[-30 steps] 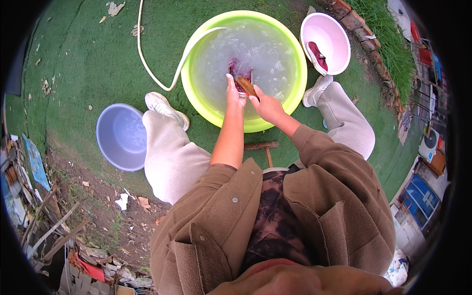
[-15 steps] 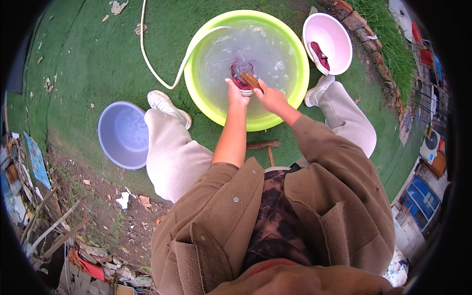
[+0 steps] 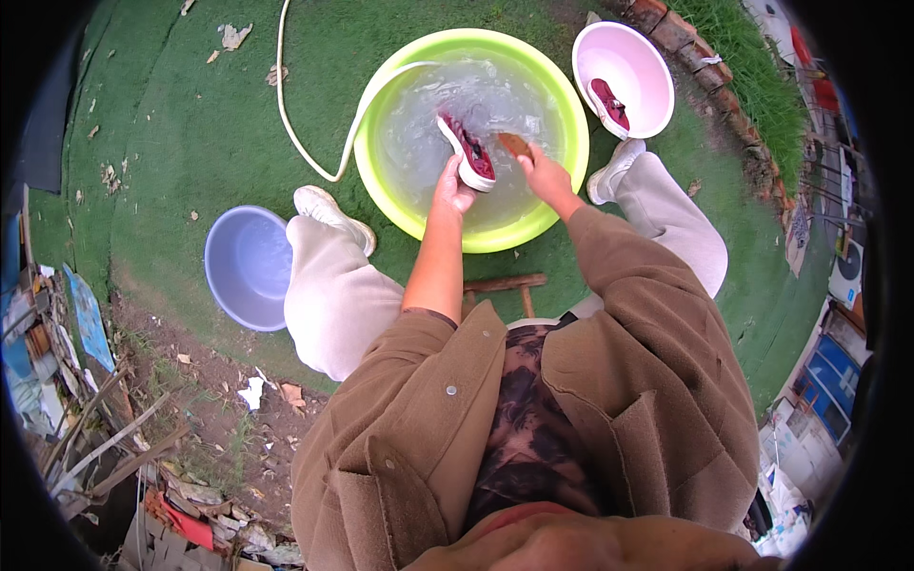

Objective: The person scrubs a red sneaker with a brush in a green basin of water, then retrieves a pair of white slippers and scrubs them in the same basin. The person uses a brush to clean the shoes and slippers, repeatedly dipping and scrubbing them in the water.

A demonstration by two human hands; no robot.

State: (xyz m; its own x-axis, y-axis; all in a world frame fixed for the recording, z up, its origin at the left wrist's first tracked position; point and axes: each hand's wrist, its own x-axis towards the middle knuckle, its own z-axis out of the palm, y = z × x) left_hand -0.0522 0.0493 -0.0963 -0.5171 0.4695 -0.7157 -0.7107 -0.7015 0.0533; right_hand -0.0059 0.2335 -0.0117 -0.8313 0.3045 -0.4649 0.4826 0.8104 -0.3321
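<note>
A dark red shoe (image 3: 473, 157) with a white sole is gripped near its heel by my left hand (image 3: 454, 189). It tilts over cloudy water in a large yellow-green basin (image 3: 415, 225), its toe pointing away from me. My right hand (image 3: 546, 178) is closed on a brown wooden brush (image 3: 514, 145), just right of the shoe and apart from it. The brush's bristles cannot be seen. A second dark red shoe (image 3: 609, 105) leans inside a pink basin (image 3: 657, 67) at the far right.
A pale hose (image 3: 295, 133) runs over the basin's left rim into the water. To the left stands a blue-grey basin (image 3: 249, 269). A wooden stool (image 3: 505, 283) shows beneath me. Bricks (image 3: 687, 43) edge the grass, and scrap wood (image 3: 124, 447) lies at lower left.
My left hand has lifted and turned the shoe, so its side and white sole show above the water. My right hand has drawn the brush out of the shoe, to the right.
</note>
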